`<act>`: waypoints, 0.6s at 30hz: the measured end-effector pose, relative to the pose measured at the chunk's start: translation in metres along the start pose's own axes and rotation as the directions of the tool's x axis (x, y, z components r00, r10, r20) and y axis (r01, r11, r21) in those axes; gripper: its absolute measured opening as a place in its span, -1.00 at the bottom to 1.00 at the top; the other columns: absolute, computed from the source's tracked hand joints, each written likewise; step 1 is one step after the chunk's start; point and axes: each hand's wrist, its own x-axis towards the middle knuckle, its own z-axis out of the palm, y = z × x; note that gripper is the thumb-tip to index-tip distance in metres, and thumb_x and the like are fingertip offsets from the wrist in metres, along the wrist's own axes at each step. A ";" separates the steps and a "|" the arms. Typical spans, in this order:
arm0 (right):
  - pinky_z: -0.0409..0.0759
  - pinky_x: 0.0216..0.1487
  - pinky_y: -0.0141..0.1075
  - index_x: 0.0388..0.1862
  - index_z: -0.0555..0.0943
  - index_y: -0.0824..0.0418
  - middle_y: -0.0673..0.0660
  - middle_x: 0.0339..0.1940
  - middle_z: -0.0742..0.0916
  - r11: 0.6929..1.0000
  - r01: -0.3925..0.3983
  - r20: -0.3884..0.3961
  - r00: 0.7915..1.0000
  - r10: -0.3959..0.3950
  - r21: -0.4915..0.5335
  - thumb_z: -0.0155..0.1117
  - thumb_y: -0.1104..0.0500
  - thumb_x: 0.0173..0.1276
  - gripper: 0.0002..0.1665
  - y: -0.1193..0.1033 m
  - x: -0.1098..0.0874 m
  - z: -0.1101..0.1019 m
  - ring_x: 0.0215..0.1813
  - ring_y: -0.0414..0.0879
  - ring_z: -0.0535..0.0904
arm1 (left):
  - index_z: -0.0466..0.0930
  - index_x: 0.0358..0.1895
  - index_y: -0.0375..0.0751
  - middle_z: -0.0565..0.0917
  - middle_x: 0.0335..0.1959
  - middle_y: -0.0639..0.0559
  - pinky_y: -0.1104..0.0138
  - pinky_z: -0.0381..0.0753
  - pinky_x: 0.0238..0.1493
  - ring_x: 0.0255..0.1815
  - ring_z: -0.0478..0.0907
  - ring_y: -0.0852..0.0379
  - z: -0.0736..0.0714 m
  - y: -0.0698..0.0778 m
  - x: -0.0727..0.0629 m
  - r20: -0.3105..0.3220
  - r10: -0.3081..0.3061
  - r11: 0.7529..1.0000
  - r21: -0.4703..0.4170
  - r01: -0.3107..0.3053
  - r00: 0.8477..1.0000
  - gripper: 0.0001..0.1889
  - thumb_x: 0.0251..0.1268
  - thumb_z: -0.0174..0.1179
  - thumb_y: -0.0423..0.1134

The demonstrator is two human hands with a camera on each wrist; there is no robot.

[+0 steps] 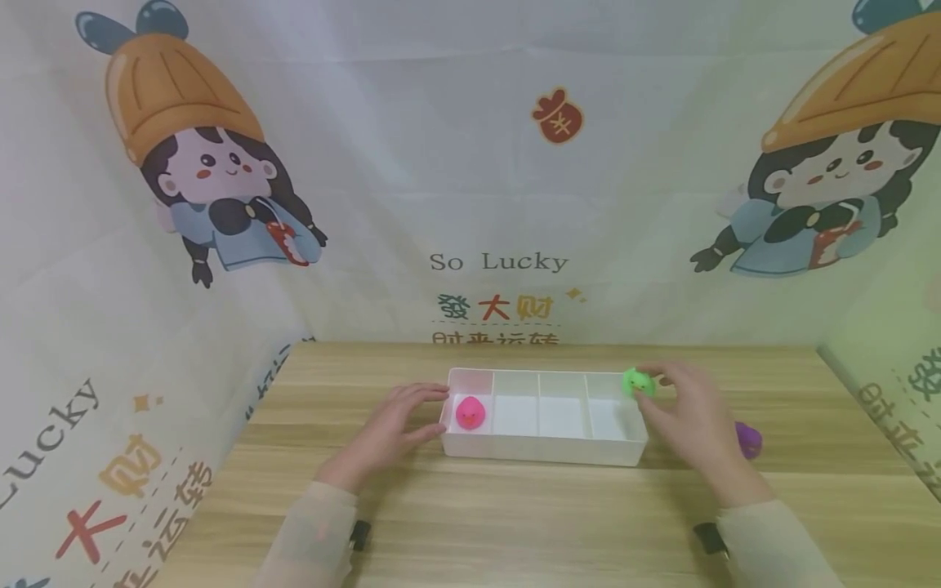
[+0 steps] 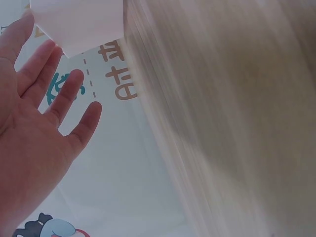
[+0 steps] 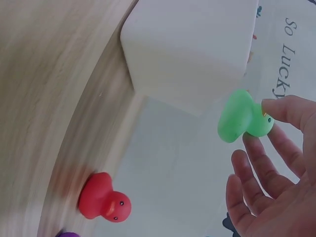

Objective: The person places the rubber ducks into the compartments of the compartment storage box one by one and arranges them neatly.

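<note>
A white tray (image 1: 544, 449) with a row of compartments stands on the table. A pink rubber duck (image 1: 470, 413) sits in its leftmost compartment. My left hand (image 1: 390, 429) is at the tray's left end, fingertips against it; in the left wrist view that hand (image 2: 39, 113) has its fingers stretched out. Between thumb and fingers, my right hand (image 1: 691, 416) pinches a green rubber duck (image 1: 638, 382) by the tray's right rim. The right wrist view shows the green duck (image 3: 237, 117) held by its head, beyond the tray's end wall (image 3: 182, 64).
A purple toy (image 1: 748, 439) lies right of my right hand, partly hidden by it. In the right wrist view a red rubber duck (image 3: 103, 198) rests on the table, with a bit of purple (image 3: 67, 234) near it. Printed cloth (image 1: 412, 163) hangs behind the wooden table (image 1: 515, 523).
</note>
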 end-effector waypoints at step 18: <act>0.58 0.12 0.24 0.12 0.67 0.21 0.27 0.10 0.75 0.998 0.070 0.054 0.996 -0.070 -0.002 0.48 0.24 0.29 -0.59 -0.014 0.009 0.011 0.09 0.25 0.63 | 0.53 0.39 -0.13 0.48 0.50 0.04 -0.15 0.26 0.59 0.56 0.30 -0.12 0.001 -0.003 0.000 -0.001 0.006 1.000 0.003 -0.006 1.000 -0.45 0.37 0.38 -0.16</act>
